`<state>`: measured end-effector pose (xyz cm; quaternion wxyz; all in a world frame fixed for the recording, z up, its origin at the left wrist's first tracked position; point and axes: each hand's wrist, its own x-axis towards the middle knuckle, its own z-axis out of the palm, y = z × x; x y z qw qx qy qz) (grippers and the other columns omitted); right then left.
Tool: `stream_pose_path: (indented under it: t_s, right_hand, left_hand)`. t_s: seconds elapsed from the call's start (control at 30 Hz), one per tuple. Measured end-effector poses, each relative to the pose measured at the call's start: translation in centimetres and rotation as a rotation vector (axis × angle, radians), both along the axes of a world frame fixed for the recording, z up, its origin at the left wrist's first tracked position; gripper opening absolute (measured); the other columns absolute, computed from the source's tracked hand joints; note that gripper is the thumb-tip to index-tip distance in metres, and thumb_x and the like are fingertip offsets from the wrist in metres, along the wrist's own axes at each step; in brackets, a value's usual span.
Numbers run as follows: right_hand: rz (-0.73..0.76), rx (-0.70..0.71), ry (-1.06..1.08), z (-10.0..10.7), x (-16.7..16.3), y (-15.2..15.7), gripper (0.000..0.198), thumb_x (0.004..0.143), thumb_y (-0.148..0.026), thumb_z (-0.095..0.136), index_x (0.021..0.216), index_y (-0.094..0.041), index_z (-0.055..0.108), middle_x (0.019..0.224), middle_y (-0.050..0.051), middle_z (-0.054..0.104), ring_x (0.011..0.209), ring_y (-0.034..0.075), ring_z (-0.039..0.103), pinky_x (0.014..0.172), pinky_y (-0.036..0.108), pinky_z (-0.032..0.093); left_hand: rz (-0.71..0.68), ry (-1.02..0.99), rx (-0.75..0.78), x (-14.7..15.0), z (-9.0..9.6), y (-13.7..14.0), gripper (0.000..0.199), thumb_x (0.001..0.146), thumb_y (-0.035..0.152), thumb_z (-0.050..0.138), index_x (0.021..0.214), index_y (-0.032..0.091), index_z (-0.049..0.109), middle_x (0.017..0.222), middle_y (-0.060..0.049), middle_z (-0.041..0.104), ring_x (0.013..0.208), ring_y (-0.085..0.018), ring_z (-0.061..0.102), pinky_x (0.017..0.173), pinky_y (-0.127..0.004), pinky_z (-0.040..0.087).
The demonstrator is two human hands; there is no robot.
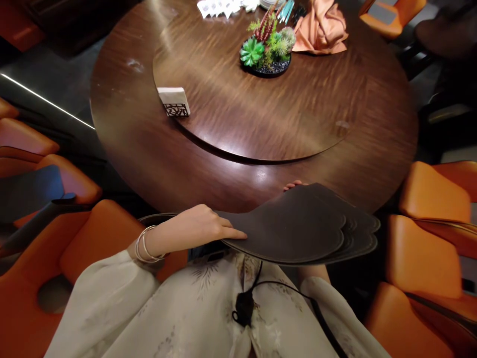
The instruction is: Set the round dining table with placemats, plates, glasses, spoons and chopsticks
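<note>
A stack of dark grey, leather-like placemats point(290, 228) with scalloped, stitched edges is held in front of my body, at the near edge of the round wooden table point(126, 144). My left hand point(208, 223), with bangles at the wrist, grips the stack's left part; its index finger lies on the top mat and the other fingers are largely hidden. From below, my right hand point(294, 185) holds the stack, with only its fingertips showing over the far edge. The mats cover the rest of that hand.
A round turntable point(231, 119) carries a napkin holder point(176, 103), a succulent planter point(266, 52) and a crumpled orange cloth point(322, 30). White folded items point(218, 7) stand at the back. Orange chairs point(428, 248) flank me, including a left-hand chair point(100, 238).
</note>
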<state>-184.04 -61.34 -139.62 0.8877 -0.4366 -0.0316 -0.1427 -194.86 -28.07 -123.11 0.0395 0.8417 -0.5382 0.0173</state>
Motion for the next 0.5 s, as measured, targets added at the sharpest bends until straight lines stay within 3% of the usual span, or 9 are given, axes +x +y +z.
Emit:
stream_pose_path:
  t_s: [0.17,0.37,0.5]
  right_hand:
    - [0.027,-0.060,0.067,-0.4,1.8,-0.4,0.014,0.074,-0.043,0.067,0.080,-0.030,0.065,0.080,-0.004,0.068,0.087,0.015,0.066,0.083,0.029,0.054]
    - [0.028,0.056,0.069,-2.5,4.3,-1.2,0.022,0.058,-0.024,0.074,0.076,-0.026,0.062,0.086,-0.002,0.071,0.097,0.016,0.064,0.093,0.030,0.049]
    - [0.018,0.097,0.108,-3.3,3.7,-1.3,0.023,0.057,-0.024,0.076,0.074,-0.027,0.060,0.080,-0.004,0.069,0.093,0.016,0.064,0.095,0.031,0.048]
  left_hand:
    - [0.039,0.038,-0.035,0.6,-0.4,0.6,0.051,0.091,0.006,0.046,0.136,0.030,0.052,0.104,-0.001,0.072,0.083,-0.011,0.068,0.064,-0.019,0.046]
    - [0.131,0.015,-0.029,0.9,-0.2,1.4,0.051,0.091,0.007,0.048,0.135,0.032,0.054,0.105,0.001,0.073,0.082,-0.011,0.069,0.067,-0.019,0.049]
    - [0.157,-0.037,-0.014,0.3,0.1,1.0,0.050,0.090,0.008,0.050,0.134,0.031,0.056,0.105,0.001,0.073,0.082,-0.012,0.069,0.068,-0.020,0.051]
